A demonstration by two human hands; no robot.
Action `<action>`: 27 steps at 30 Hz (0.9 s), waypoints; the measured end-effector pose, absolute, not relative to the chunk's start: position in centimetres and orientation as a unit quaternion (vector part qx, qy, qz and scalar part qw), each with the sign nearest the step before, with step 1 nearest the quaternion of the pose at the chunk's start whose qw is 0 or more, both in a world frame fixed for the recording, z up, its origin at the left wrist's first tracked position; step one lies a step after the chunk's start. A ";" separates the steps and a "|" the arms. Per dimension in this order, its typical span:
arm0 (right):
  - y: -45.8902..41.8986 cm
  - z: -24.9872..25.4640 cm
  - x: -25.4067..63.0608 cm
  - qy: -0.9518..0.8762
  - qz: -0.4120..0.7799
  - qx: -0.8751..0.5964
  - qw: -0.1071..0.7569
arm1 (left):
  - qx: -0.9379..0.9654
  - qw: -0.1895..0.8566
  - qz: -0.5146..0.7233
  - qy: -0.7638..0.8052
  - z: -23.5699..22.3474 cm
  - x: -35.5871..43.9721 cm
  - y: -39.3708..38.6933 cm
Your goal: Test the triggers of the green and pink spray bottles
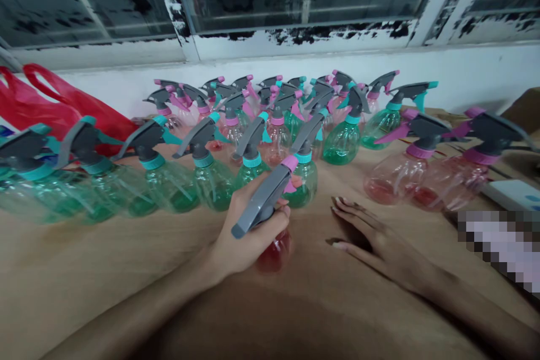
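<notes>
Left hand [257,219] gripping pink-tipped spray bottle [273,256]; holding it straight should stop spills. Right hand [379,242] resting nearby, fingers open.

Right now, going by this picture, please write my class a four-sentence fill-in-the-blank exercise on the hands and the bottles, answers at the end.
1. The left hand grips a spray bottle containing ____ liquid.
2. The right hand is holding ____.
3. The row of bottles left of the held one contains ____ liquid.
4. The red plastic bag is toward the picture's ____ edge.

Missing words: red; nothing; green; left.
</notes>
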State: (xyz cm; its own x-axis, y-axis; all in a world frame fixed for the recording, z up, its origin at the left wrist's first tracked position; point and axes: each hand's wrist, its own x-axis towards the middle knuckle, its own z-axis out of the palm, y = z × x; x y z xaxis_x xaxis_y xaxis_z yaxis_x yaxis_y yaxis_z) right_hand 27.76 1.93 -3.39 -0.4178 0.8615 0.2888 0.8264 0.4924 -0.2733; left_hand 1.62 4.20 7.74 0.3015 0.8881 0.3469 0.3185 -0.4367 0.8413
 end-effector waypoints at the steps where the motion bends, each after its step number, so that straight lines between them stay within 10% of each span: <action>1: 1.9 -3.4 27.8 -0.840 0.046 -0.503 0.199 | 0.732 0.334 0.426 0.413 7.8 1.6 4.1; 27: 1.8 -3.3 27.7 -0.834 0.059 -0.498 0.228 | 0.734 0.335 0.416 0.419 7.8 1.4 4.4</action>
